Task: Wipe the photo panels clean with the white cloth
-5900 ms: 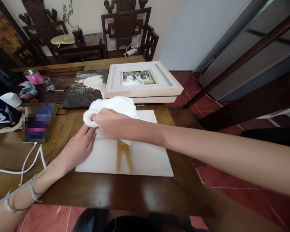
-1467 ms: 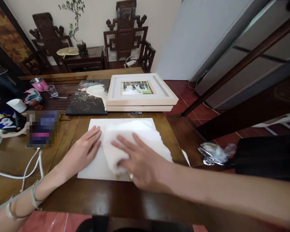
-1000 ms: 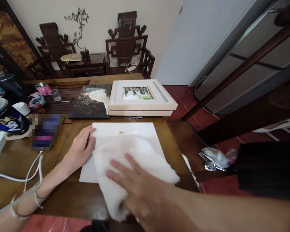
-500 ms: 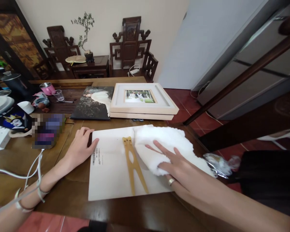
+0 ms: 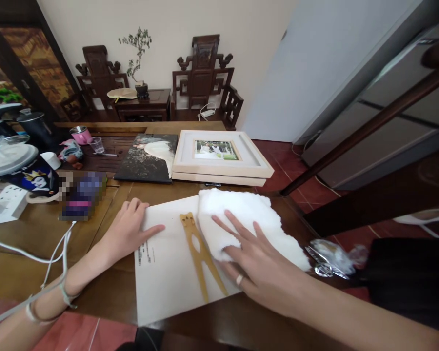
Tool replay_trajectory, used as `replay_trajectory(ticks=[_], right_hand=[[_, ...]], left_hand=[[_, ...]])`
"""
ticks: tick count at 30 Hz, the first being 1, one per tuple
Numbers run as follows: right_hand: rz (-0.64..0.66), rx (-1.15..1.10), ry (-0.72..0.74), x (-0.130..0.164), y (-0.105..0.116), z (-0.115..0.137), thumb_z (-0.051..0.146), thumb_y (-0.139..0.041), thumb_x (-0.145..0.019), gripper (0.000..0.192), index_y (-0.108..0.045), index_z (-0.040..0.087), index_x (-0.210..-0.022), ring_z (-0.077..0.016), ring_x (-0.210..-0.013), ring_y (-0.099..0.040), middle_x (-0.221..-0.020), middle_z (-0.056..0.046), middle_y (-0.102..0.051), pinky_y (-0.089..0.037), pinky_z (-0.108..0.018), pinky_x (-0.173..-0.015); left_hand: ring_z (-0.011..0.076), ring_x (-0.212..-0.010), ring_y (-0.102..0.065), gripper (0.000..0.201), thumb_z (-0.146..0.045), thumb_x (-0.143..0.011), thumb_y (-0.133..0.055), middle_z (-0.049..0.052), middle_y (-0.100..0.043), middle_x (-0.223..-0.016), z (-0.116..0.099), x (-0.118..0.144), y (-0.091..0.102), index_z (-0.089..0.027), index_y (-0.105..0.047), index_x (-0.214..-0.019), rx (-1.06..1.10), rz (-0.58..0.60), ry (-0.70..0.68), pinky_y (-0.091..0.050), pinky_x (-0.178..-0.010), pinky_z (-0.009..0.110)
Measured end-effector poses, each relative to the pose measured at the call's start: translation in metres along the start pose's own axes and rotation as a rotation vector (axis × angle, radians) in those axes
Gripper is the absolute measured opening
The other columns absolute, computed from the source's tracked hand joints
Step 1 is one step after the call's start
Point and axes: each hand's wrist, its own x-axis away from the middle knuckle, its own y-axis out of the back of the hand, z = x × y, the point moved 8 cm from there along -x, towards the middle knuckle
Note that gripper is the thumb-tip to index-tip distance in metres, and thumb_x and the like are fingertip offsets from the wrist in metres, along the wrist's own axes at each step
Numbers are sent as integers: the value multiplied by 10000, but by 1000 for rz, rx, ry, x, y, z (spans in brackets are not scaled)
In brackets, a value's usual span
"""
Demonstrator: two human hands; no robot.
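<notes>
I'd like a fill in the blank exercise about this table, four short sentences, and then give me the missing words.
1. The hand on the towel is the person's ____ one.
2. On the board, the forked tool lies to the ____ of the towel as seen.
3. The mug beside the clear cup is ____.
4. The framed photo lies to the ____ of the dark picture as seen.

Missing words: right; left; pink; right.

A framed photo point(image 5: 216, 150) lies beside a dark picture panel point(image 5: 142, 161). Behind, a potted tree point(image 5: 142, 89) stands between carved chairs point(image 5: 205, 68)!
</notes>
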Motion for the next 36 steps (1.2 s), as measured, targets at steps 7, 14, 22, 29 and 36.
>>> replay_trajectory(ticks=[7, 14, 22, 29, 36], right_hand=[[202, 12, 1, 0, 4, 18, 663, -751, -649, 660, -713, 125, -1030, -485, -1430, 72, -1606, -179, -42, -115, -797, -1041], [196, 29, 54, 8, 7, 18, 610, -760, -661, 637, -713, 117, -1062, -474, -1429, 93, -1604, -191, -23, -79, -785, -1047], [-117, 6, 233, 28, 27, 23, 533, -625, -823, 427, -696, 113, -797, -439, -1448, -23, -1578, -247, -147, -178, -724, -1086], [-334, 12, 525, 42, 40, 59, 205, -627, -789, 336, -708, 194, -1115, -311, -1475, -108, -1591, -71, -245, -251, -516, -1167], [-468, -439, 263, 25, 97, 25, 356, -586, -785, 218, -736, 198, -788, -331, -1053, -668, -1122, -149, -718, -555, -476, -899]], left_hand=[[312, -1029, -545, 615, -717, -761, -565, 114, -579, -1021, 15, 4, -1, -173, -548, -1046, 85, 44, 78, -448, -910, 454], [315, -916, -627, 600, -758, -679, -601, 104, -664, -931, 14, 7, 7, -201, -609, -902, 46, 101, 131, -490, -792, 420], [231, -825, -709, 395, -525, -807, -620, 42, -752, -943, 22, 37, 34, -237, -686, -1070, 764, 383, 314, -568, -646, 295], [242, -856, -722, 510, -465, -765, -645, 23, -728, -1154, 2, 77, 70, -302, -630, -1247, 1148, 242, 514, -583, -597, 287], [253, -826, -712, 587, -641, -887, -378, 77, -740, -1042, -13, 85, 90, -244, -597, -1259, 1325, -33, 314, -594, -601, 350]])
